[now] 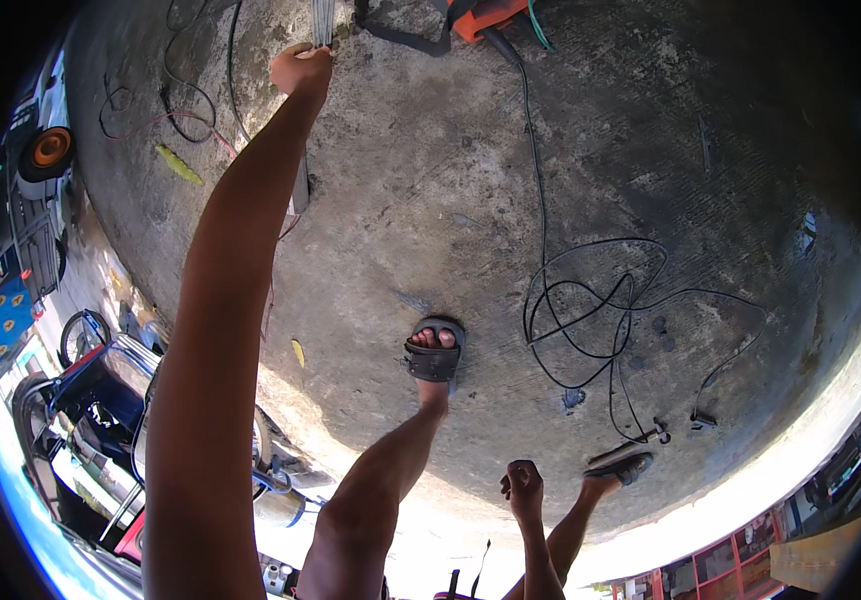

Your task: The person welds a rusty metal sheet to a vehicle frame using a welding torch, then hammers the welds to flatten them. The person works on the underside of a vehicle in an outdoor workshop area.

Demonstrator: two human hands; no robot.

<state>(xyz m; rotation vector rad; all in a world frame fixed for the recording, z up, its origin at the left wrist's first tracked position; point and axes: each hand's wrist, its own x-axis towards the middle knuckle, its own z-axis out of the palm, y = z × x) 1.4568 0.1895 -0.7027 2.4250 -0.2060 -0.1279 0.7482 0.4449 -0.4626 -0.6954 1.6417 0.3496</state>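
Note:
My left arm reaches to the top of the head view, where my left hand [301, 70] is closed at the end of some long grey metal bars [323, 20]. Its fingers look wrapped round them, though the grip is partly hidden. A grey strip of metal [301, 190] shows beside my forearm. Low in the middle, my right hand [523, 484] hangs above the ground near my right leg. Its fingers are curled in, and nothing shows in them. Right of the bars sits an orange machine [489, 16] with a black strap [406, 38] and a black cable [531, 130].
Loops of black cable [601, 355] lie on the concrete right of my sandalled left foot [433, 350]. A hammer-like tool [661, 432] and a dark clamp-like piece [703, 420] lie by my right foot [623, 468]. Thin wires [191, 115] trail at upper left; parked vehicles [101, 410] stand farther left.

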